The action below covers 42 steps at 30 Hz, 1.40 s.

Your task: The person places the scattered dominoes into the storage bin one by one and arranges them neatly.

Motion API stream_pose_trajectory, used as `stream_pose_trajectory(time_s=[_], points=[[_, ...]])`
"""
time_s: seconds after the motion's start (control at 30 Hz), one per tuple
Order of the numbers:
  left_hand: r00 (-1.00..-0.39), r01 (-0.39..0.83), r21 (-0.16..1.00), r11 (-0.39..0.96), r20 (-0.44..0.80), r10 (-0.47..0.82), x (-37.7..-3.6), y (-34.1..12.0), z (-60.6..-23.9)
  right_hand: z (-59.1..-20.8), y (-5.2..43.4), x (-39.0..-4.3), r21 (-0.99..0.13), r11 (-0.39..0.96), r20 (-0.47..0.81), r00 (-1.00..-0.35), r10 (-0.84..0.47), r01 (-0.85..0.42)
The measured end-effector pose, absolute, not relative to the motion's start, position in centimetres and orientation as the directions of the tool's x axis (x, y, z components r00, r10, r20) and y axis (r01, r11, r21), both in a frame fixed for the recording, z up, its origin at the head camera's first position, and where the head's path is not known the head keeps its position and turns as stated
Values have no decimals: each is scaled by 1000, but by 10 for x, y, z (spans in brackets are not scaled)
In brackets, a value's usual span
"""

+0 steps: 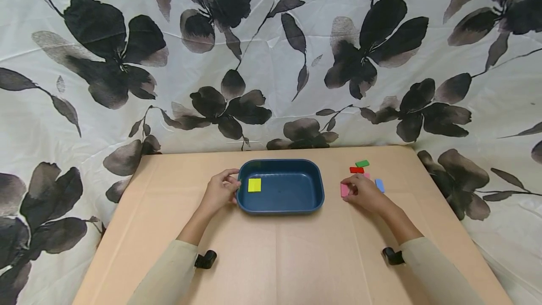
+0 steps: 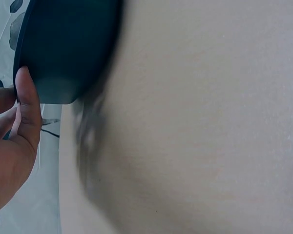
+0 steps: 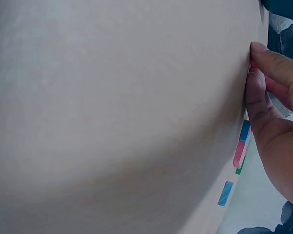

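While the head view had the left hand [image 1: 220, 191] gripping the tray [image 1: 315, 201] rim at 9 o'clock and the right hand [image 1: 365, 193] pinching a pink block [image 1: 344, 190] at 3 o'clock, the left-wrist view showed a thumb [image 2: 28, 100] curled on that rim, and the right-wrist view fingertips [image 3: 256, 92] closed on the block, best lifted clear while the tray stayed steadied.

Bright, even light, faint shadows; head view bends at edges, wrist views blur.
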<state>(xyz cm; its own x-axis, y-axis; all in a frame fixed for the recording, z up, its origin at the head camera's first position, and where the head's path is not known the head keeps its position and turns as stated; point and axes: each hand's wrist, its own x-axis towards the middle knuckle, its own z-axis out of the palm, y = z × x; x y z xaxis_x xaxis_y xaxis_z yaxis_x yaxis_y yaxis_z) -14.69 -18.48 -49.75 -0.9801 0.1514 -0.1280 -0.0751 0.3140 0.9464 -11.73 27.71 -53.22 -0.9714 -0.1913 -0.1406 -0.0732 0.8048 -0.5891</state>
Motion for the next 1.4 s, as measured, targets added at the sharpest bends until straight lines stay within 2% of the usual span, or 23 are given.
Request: stream_pose_trajectory(time_s=[0.3,0.57,0.9,1.4], points=[[-979,-90,947,310,-140,146,-147,-183,-500,-535,275,-114,-609,786,-79,-979,-187,-101],[-979,-93,947,306,-143,145,-145,-183,-498,-516,259,-119,-617,764,39,-977,-208,-188],[-978,-97,947,306,-147,146,-146,-183,-497,-495,242,-127,-636,733,94,-967,-238,-242],[-980,-90,953,290,-137,146,-147,-183,-499,-469,203,-147,-679,688,55,-951,-303,-258]])
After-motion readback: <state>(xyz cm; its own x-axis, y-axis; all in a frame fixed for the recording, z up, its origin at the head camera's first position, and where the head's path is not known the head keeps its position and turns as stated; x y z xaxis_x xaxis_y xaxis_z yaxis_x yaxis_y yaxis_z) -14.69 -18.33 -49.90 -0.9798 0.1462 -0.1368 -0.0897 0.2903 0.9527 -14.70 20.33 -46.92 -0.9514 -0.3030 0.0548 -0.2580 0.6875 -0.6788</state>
